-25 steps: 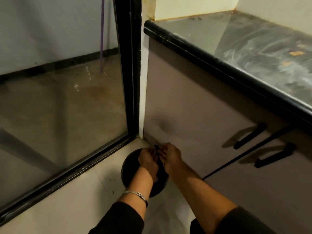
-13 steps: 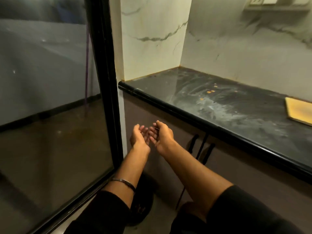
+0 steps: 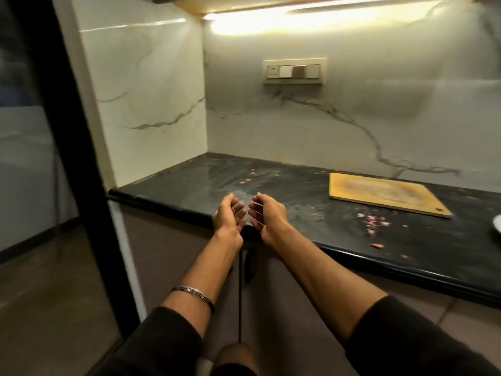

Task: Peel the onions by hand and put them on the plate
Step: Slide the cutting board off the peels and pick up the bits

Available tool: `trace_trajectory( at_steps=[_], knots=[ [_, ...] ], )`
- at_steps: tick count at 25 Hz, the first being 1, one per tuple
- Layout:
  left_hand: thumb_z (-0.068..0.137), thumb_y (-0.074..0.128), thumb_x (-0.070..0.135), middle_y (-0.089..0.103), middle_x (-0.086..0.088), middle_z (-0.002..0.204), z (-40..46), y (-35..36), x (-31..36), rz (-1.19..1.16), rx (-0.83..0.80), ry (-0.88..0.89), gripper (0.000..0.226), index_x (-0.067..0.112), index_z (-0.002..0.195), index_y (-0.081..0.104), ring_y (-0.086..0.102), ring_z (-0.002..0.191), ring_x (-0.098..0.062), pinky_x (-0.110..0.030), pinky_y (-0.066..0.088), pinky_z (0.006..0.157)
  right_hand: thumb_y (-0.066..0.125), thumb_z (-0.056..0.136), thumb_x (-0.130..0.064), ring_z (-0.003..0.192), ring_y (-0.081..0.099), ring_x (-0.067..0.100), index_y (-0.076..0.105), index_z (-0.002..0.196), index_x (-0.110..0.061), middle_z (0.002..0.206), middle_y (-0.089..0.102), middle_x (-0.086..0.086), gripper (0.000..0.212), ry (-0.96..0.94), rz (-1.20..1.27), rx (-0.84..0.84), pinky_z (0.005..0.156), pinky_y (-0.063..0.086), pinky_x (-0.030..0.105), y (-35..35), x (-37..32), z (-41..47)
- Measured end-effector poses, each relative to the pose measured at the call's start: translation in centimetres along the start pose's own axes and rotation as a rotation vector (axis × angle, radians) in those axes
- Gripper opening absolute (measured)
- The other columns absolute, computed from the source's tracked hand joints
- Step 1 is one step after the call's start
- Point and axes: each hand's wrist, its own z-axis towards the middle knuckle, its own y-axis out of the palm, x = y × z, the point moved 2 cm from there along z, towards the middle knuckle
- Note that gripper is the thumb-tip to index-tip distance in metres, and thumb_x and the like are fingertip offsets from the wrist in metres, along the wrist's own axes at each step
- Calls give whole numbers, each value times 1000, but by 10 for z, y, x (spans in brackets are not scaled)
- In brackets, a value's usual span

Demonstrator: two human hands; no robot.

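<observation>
Both hands hovering side by side above the front edge of the black countertop (image 3: 311,191), palms facing each other. Left hand (image 3: 227,217) and right hand (image 3: 267,217) both loosely cupped, fingers relaxed and slightly curled, holding nothing visible; fingertips near each other w/ a narrow gap between. Metal bangle (image 3: 193,294) sitting on left forearm, dark sleeves pushed up on both arms.

No whole onions showing in view. Pink-purple onion scraps (image 3: 374,223) lying scattered on the counter, right of the hands, just in front of the wooden cutting board (image 3: 385,194). Board lying flat near the back wall, well apart from the hands. White plate rim (image 3: 497,225) peeking in at the far right edge, mostly cut off; contents can't tell.

A few orange specks (image 3: 245,181) sitting on the counter beyond the hands. Switch panel (image 3: 294,71) on the marble wall; strip light (image 3: 311,19) glowing under the upper cabinet. Black door frame (image 3: 67,158) running down the left side.
</observation>
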Motion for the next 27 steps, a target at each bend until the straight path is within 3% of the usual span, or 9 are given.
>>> trace_trajectory(
  at_steps=[5,8,10,12,13,15,17,21,27],
  knots=[
    [92,61,31,71,-7,98,-13,93,-54,216,-239,39,20,14,97,69,66,90,-19,-36,53,85,58,97,-24,80,64,16,69,95,-11,88,69,5,17,-138,-66,196,74,49,32,-98,-56,2],
    [95,59,27,69,-8,104,-24,146,-87,474,-405,122,16,15,101,67,62,94,-20,-34,49,81,57,95,-18,83,61,24,69,89,-8,86,68,11,16,-251,-250,347,76,48,38,-160,-85,2],
    [97,55,28,65,-12,121,-29,172,-112,820,-526,274,25,14,117,62,58,105,-21,-35,48,90,55,94,-15,93,63,27,71,94,-9,95,70,12,17,-315,-488,432,86,50,42,-200,-101,1],
    [98,49,45,47,-15,146,-36,185,-144,1353,-602,542,56,10,142,44,45,131,-27,-40,37,110,52,96,-16,103,64,23,72,107,-13,108,72,6,23,-339,-691,507,93,50,38,-238,-114,-2],
    [97,41,58,31,-17,157,-41,188,-161,1563,-636,634,74,9,151,31,30,144,-31,-44,25,118,51,96,-18,101,63,21,72,108,-15,109,72,4,24,-344,-744,538,90,48,34,-255,-119,-3],
    [89,26,77,-1,-20,164,-47,191,-191,1788,-678,624,99,7,156,4,-2,151,-36,-50,3,121,51,97,-22,92,59,16,70,103,-21,108,71,2,20,-322,-777,602,81,42,30,-285,-125,-1],
    [83,21,85,-15,-24,161,-43,198,-208,1872,-677,559,111,5,154,-10,-14,149,-39,-53,-5,119,52,97,-26,85,56,13,66,98,-25,106,70,0,14,-291,-795,628,77,40,29,-302,-125,3],
    [73,22,94,-17,-26,160,-21,221,-213,1957,-660,522,125,6,154,-14,-15,149,-40,-54,-6,119,53,97,-29,96,60,16,67,104,-24,110,71,0,16,-271,-827,603,81,43,29,-317,-116,13],
    [77,19,91,-9,-26,161,12,250,-217,1942,-632,566,118,8,155,-11,-7,150,-41,-56,-2,120,48,101,-28,116,60,21,64,123,-19,126,67,2,29,-295,-881,613,92,44,31,-332,-114,19]
  ],
)
